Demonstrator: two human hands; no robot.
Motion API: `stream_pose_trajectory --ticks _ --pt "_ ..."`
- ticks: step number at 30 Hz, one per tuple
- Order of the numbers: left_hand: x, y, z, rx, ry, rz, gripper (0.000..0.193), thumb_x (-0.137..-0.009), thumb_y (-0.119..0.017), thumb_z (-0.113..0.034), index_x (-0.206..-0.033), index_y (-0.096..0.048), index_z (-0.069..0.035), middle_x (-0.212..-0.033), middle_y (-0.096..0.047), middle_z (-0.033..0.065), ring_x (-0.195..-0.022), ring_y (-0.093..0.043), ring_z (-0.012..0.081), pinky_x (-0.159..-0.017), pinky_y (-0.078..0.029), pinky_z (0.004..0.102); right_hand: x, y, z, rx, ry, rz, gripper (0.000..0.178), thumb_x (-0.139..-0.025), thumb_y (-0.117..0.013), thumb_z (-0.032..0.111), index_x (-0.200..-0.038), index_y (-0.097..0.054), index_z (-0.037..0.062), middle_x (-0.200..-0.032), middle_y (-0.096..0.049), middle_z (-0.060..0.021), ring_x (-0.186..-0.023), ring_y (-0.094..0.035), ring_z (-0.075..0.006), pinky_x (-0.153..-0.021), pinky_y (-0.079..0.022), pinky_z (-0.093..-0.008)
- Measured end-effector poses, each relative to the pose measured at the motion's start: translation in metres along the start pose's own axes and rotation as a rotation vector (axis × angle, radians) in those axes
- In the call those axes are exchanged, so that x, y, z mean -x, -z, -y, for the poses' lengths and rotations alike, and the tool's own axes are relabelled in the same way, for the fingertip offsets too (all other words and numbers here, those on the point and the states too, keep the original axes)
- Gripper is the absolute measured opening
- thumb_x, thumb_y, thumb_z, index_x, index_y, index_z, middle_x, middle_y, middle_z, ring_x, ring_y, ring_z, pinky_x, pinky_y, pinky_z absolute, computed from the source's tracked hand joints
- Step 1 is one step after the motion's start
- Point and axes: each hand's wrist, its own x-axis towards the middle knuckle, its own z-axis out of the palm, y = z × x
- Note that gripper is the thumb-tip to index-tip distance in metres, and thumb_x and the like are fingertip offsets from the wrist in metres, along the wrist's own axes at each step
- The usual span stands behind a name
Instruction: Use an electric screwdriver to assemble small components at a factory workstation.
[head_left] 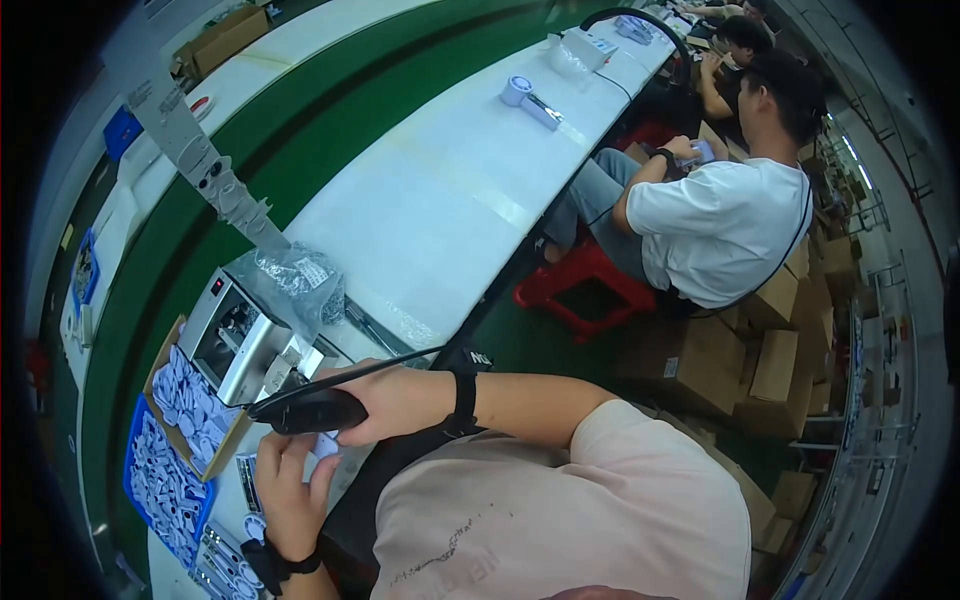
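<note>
My left hand (288, 492) is at the near end of the bench, its fingers and thumb closed on a small pale lilac plastic part (325, 446). From the other side my right hand (392, 402) curls onto the same part. A black rounded object (312, 410) with a thin black strip covers most of the right fingertips. Just beyond the hands stands a silver metal machine (240, 335) with an open front. To its left a cardboard tray (236, 442) holds many pale lilac parts, beside a blue bin (133, 462) of similar small parts.
Clear plastic bags (300, 278) lie behind the machine by a tall pale strip (185, 140). Further along the white bench (400, 200) are a lilac handheld device (530, 103) and a white box (582, 48). A co-worker (725, 215) sits on a red stool (590, 295); cartons (690, 370) stand behind.
</note>
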Motion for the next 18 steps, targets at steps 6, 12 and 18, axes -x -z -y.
stream_pose_trajectory --ticks 6,12,18 --pt "-0.007 -0.036 -0.004 0.242 0.127 -0.321 0.025 -0.08 -0.085 -0.006 -0.097 -0.067 0.0 -0.09 -0.061 0.0119 -0.078 -0.059 0.0284 -0.07 -0.047 0.0372 -0.004 -0.004 -0.002 0.017 0.146 -0.082 0.054 -0.081 -0.078 0.016 -0.13 -0.061 0.0019 -0.101 -0.068 -0.0175 -0.091 -0.068 -0.032 -0.082 -0.054 -0.0404" --pt "0.008 -0.048 0.002 0.319 0.344 -0.437 0.016 -0.086 -0.079 -0.004 -0.096 -0.068 0.0 -0.081 -0.06 0.0112 -0.073 -0.059 0.0238 -0.067 -0.046 0.0355 -0.003 -0.011 -0.01 0.0 0.154 -0.064 0.053 -0.084 -0.081 0.019 -0.13 -0.062 0.0017 -0.098 -0.069 -0.0139 -0.09 -0.068 -0.0229 -0.082 -0.055 -0.0345" --pt "-0.013 -0.063 -0.017 0.368 0.273 -0.503 0.011 -0.093 -0.077 -0.007 -0.102 -0.074 -0.001 -0.079 -0.064 0.0102 -0.071 -0.061 0.0239 -0.064 -0.048 0.0324 0.008 -0.015 -0.013 -0.39 -0.058 -0.13 0.048 -0.088 -0.082 0.007 -0.13 -0.058 0.0007 -0.117 -0.067 -0.0052 -0.102 -0.065 -0.0131 -0.086 -0.056 -0.0293"
